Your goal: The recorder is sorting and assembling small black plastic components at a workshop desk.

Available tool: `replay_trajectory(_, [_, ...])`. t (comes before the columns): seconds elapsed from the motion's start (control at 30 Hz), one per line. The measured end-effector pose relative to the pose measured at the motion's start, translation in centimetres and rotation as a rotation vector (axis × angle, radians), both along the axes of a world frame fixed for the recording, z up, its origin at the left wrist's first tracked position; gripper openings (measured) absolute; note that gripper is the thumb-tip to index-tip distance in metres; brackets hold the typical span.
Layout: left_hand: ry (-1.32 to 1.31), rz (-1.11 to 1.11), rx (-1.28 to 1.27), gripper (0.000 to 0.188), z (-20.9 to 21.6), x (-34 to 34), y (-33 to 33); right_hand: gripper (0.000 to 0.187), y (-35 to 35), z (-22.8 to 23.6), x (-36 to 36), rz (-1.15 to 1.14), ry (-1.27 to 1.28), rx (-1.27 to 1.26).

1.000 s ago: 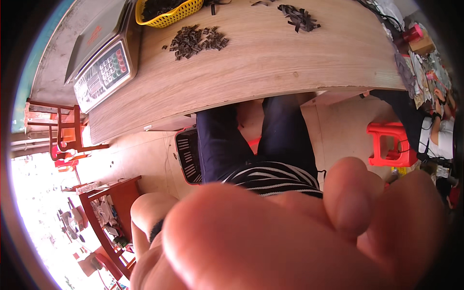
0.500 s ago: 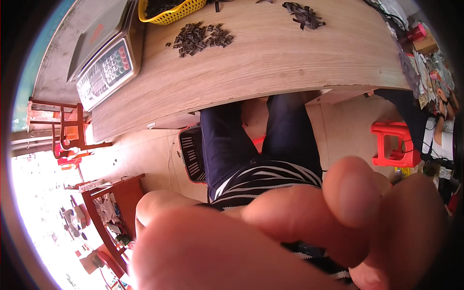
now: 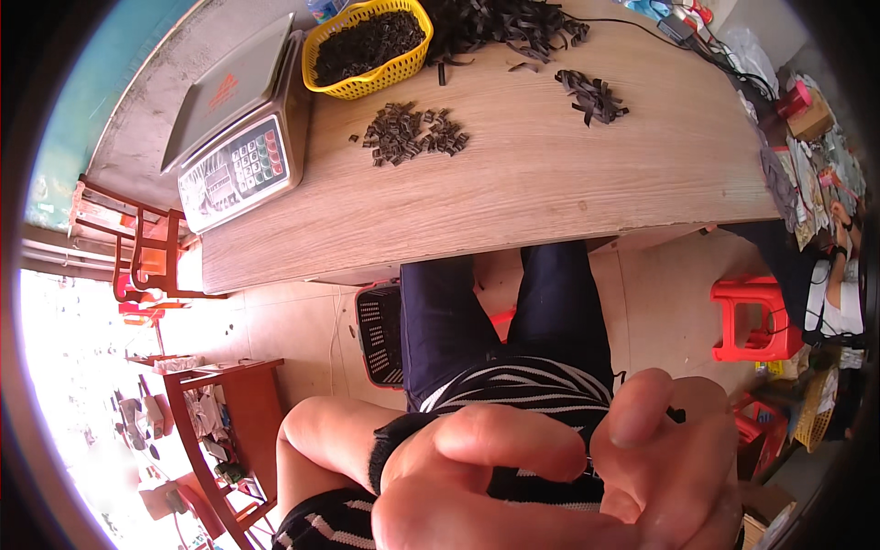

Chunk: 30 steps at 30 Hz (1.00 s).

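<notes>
Close to the camera, in front of my striped shirt, my two hands are raised. My left hand (image 3: 477, 472) has its fingers curved and apart, and shirt shows through the gap between them. Beside it, my right hand (image 3: 674, 458) is closed, thumb bent toward the fingers. A small black piece (image 3: 676, 415) peeks out between the right thumb and fingers; most of it is hidden. On the table (image 3: 513, 197) ahead lie a pile of short dark cut pieces (image 3: 403, 135) and a smaller heap of dark strips (image 3: 591, 97).
A yellow basket (image 3: 367, 89) of dark bits stands beside a weighing scale (image 3: 243, 170) at the far left. More dark strips (image 3: 504, 26) lie at the back. Below are a black basket (image 3: 378, 335) and a red stool (image 3: 752, 316). A person's arm (image 3: 836, 266) shows at right.
Both hands have drawn back from the camera and now sit lower and smaller in the picture, farther apart. The view has tilted up, bringing more of the tabletop into sight.
</notes>
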<state>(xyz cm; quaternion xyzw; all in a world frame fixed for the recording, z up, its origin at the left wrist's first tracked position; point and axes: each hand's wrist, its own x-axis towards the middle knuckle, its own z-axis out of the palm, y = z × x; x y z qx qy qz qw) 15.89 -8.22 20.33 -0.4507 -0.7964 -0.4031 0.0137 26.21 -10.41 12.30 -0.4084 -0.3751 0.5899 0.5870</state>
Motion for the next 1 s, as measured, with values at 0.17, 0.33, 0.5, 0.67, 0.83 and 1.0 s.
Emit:
replay_trajectory(0.17, [0.003,-0.147,0.255,0.032,-2.3,-2.7,1.7,0.023,-4.8,-1.3,2.2,0.025,-0.013,-0.022])
replay_trajectory(0.33, [0.029,-0.329,0.529,0.031,-4.5,-4.0,2.0,0.022,-3.6,-2.4,-2.7,-0.14,-0.185,0.15])
replay_trajectory(0.5, [0.069,-0.485,0.805,0.036,-6.1,-7.3,2.6,0.025,2.5,-1.6,-5.2,-0.398,-0.468,0.446])
replay_trajectory(0.67, [0.276,-0.779,0.776,0.032,-7.5,-13.3,6.4,0.049,10.7,0.5,-5.1,0.453,-0.594,0.964])
replay_trajectory(0.83, [0.302,-0.504,0.216,0.025,-9.9,-21.4,11.2,0.049,13.5,-1.2,-5.7,0.434,-0.761,0.838])
replay_trajectory(1.0, [0.519,-0.494,-0.08,0.022,-13.9,-28.0,17.7,0.037,15.1,-2.7,-3.5,0.512,-0.783,0.737])
